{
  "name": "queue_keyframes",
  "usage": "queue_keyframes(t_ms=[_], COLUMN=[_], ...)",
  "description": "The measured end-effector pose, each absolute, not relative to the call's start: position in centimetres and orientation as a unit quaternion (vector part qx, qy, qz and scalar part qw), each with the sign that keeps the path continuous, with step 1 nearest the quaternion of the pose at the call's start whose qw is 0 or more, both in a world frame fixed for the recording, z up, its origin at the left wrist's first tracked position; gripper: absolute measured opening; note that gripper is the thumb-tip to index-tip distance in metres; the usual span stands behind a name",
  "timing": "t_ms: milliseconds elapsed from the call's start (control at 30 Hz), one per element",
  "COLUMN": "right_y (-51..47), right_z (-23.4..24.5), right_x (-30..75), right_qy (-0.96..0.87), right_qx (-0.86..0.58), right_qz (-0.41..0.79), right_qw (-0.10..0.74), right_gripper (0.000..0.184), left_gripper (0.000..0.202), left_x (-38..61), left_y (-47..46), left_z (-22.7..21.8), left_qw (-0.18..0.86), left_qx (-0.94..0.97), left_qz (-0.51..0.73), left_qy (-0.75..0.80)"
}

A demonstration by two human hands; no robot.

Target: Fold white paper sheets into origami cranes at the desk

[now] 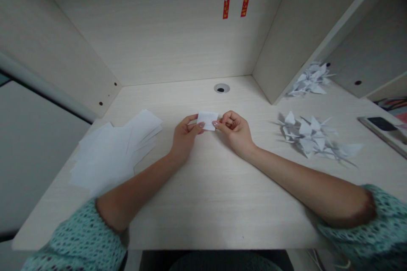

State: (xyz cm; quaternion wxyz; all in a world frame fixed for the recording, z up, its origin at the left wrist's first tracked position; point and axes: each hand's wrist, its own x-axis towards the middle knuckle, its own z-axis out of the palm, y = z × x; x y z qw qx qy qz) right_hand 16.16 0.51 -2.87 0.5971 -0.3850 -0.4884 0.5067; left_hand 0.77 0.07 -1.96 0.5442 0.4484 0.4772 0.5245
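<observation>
A small folded white paper (207, 119) lies at the middle of the pale wooden desk (210, 186). My left hand (185, 135) pinches its left edge with thumb and forefinger. My right hand (234, 131) pinches the right edge, its other fingers curled in. Both forearms rest on the desk, in teal patterned sleeves.
A loose stack of white paper sheets (114, 150) lies at the left. Several folded paper cranes (313, 137) sit at the right, with another heap of cranes (310, 80) behind. A cable hole (221, 88) is at the back, a dark phone (383, 125) at far right.
</observation>
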Motion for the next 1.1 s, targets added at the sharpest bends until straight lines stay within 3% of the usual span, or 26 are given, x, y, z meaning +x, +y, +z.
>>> queue_keyframes(t_ms=[500, 1100], right_y=[-0.06, 0.33], right_z=[-2.53, -2.98], right_x=[16.34, 16.43], right_qy=[-0.562, -0.517], right_qx=[-0.405, -0.405], right_qz=[0.404, 0.438], right_qw=[0.597, 0.614], right_gripper=[0.032, 0.030], left_gripper=[0.035, 0.040], left_x=[0.99, 1.05], left_y=[-0.52, -0.41], left_z=[-1.31, -1.68], left_qw=[0.536, 0.550], left_qx=[0.495, 0.503], left_qz=[0.493, 0.485], left_qy=[0.474, 0.458])
